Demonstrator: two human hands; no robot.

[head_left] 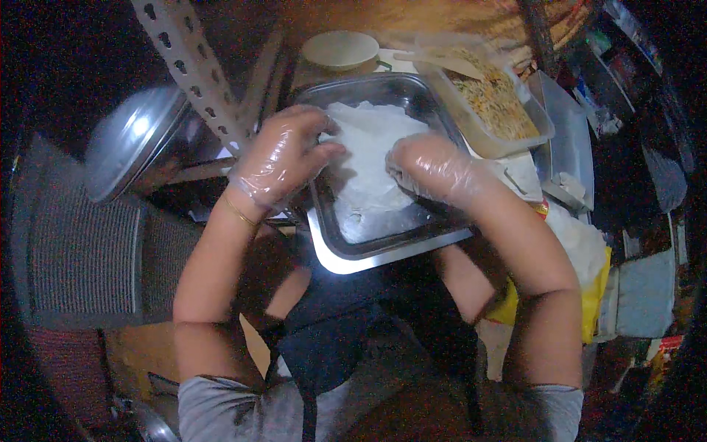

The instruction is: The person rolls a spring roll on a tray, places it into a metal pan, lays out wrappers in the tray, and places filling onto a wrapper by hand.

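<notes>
A rectangular stainless steel tray [386,250] sits before me, with thin white wrapper sheets [371,152] spread in it. Clear plastic gloves cover both of my hands. Over the tray's left side, my left hand [290,152] has its thumb and fingers apart at the left edge of the sheets. The fingers of my right hand [433,166] are curled at the sheets' right edge; its fingertips are hidden, so I cannot tell whether they grip the sheet. Bare metal with a few small white scraps shows at the tray's near end.
Beyond the tray's right side, a clear plastic container [544,130] holds a shredded food mixture [491,102] and a spatula [444,62]. A pale bowl [341,51] stands behind the tray. At left are a slotted metal post [188,69], a domed metal lid [135,138] and a ribbed grey surface [85,248].
</notes>
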